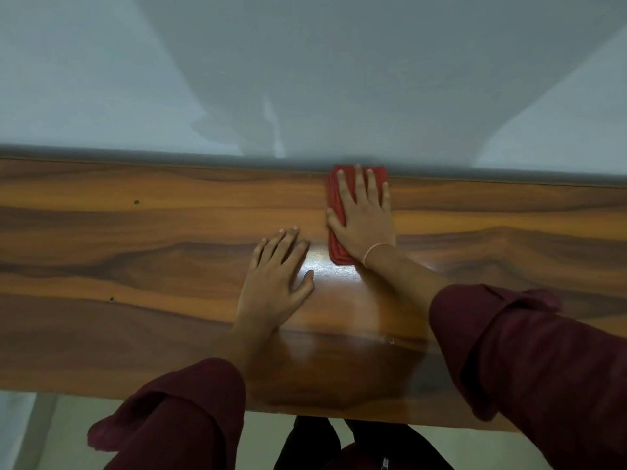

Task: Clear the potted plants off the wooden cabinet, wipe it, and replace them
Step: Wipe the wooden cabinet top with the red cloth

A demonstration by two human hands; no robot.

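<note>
One wooden cabinet is filling the view, its glossy tabletop (135, 252) running left to right against a pale wall (135, 79). One folded red cloth (336, 252) is lying on the tabletop toward the back edge, its far end reaching the wall line. The right hand (364, 215) is pressing flat on the cloth, fingers straight and spread. The left hand (274, 279) is resting palm-down on the bare wood just beside the cloth, fingers straight and slightly apart, holding nothing. Two maroon sleeves are showing, the left sleeve (176, 418) and the right sleeve (526, 361), both rolled back. One thin band (373, 247) is circling the right wrist. Two small dark spots (136, 201) are sitting on the wood, well left of the hands.
</note>
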